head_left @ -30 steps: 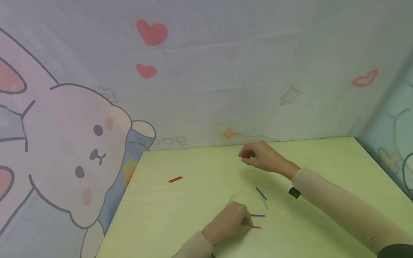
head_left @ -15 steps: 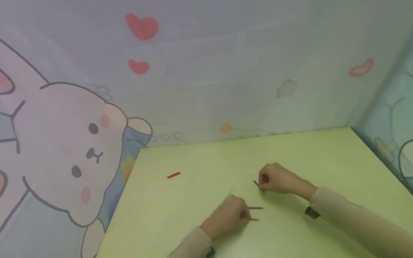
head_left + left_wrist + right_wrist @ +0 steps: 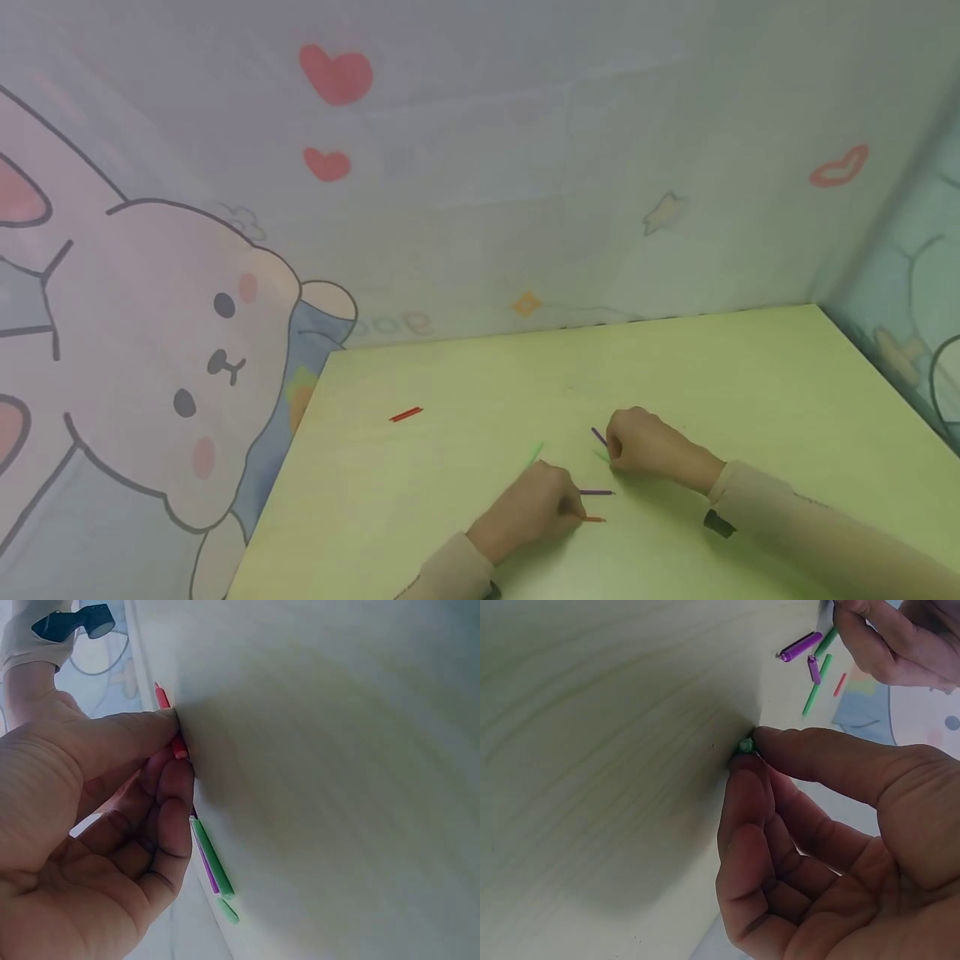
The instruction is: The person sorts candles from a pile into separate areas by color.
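My left hand (image 3: 528,508) pinches a thin orange stick (image 3: 595,520) with a narrow tip, like a small candle; it looks redder (image 3: 163,697) in the left wrist view. Just beyond those fingers lies a purple stick (image 3: 597,492), partly covered by the hand. A light green stick (image 3: 536,453) shows behind the left knuckles. Thumb and forefinger of my right hand (image 3: 652,446) pinch another green stick (image 3: 602,456) low over the table; its end (image 3: 745,745) pokes between the fingertips. Close by, a dark purple stick (image 3: 598,436) is partly hidden by the right hand.
Two red sticks (image 3: 407,414) lie side by side at the table's left. The pale yellow-green table (image 3: 750,375) ends against a cloth backdrop (image 3: 465,167) printed with hearts and a rabbit. A second printed cloth (image 3: 918,275) hangs to the right.
My right hand has come down from the table's far side towards me and has taken hold of a green stick, which has turned. The left hand keeps its pinch in about the same spot.
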The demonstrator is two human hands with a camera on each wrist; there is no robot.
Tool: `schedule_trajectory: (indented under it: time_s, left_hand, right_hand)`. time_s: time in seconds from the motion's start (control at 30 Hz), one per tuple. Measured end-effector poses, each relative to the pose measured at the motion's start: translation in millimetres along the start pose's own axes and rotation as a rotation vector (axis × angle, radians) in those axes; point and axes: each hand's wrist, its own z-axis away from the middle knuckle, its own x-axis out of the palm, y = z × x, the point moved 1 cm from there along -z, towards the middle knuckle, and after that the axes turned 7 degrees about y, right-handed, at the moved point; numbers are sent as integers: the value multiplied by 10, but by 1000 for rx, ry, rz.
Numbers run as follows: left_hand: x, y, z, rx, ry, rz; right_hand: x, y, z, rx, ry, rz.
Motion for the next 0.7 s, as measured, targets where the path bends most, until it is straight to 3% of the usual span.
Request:
schedule_trajectory:
  time_s: [0.5,0.7]
  left_hand:
    - [17,28,-6,27,-2,-79]
    - [-99,10,-17,27,10,-53]
  right_hand:
    - [-20,-54,24,16,13,18]
    - [-5,-53,17,26,13,11]
